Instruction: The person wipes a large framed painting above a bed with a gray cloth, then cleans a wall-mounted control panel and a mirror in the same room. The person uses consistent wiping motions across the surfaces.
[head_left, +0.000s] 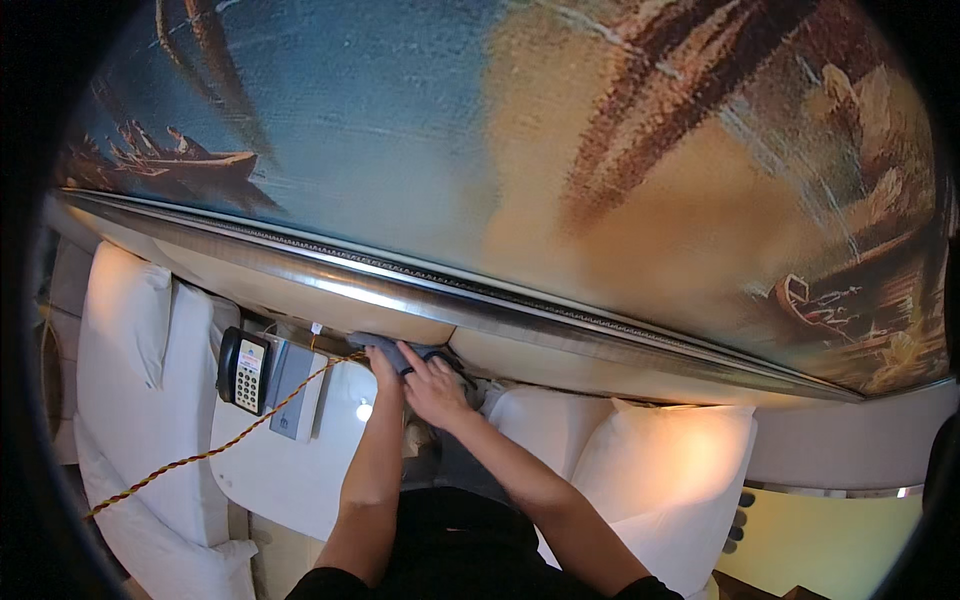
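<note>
At the wall edge of the bedside table, my left hand grips a bunched grey fabric item. My right hand is on the same fabric from the other side, its index finger stretched out and the other fingers curled. Dark loops, perhaps straps, show around the fabric near both hands. A twisted red and yellow cord runs from beside my left hand across the table to the lower left. What lies beneath the fabric is hidden by my hands.
On the white table stand a corded desk telephone and a grey-and-white box. A small white plug is by the wall. White pillows flank both sides. A large framed painting hangs above a padded headboard.
</note>
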